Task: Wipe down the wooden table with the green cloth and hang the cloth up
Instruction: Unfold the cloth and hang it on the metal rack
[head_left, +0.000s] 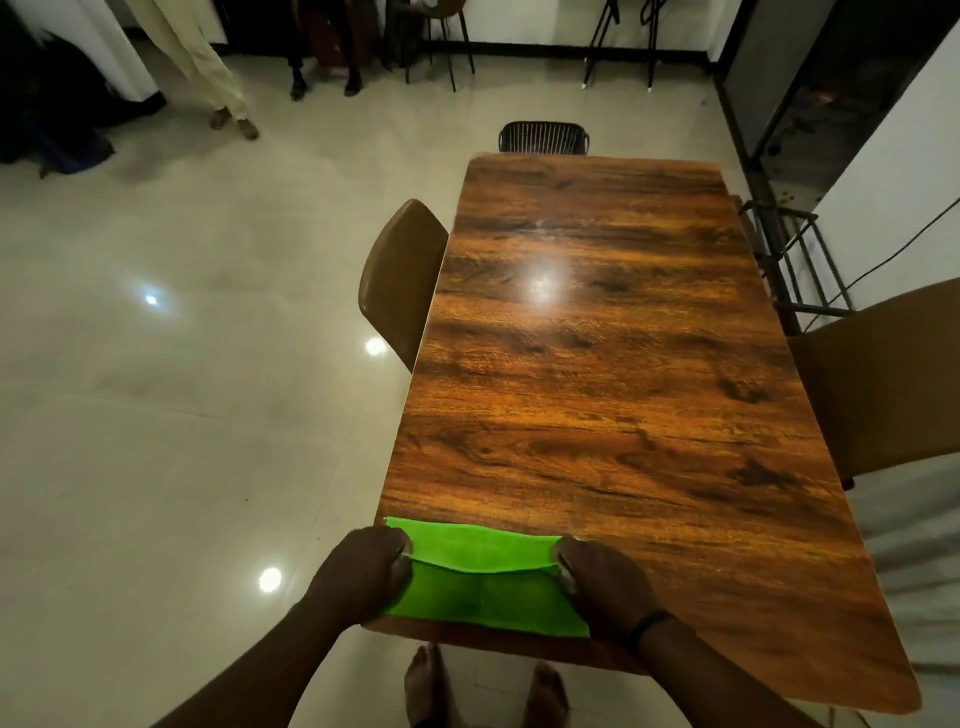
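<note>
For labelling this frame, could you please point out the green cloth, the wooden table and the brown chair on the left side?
green cloth (483, 597): head view, lower flat layer.
wooden table (597, 364): head view, bare middle of top.
brown chair (400, 275): head view, backrest.

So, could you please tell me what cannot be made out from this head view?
- Cloth: its side edges are covered by the left hand and right hand.
- Table: legs hidden under its top.
- Right chair: cut off by the frame edge.
- People at top left: only legs show; the rest is cropped.
- A place to hang the cloth: none can be identified.
</note>
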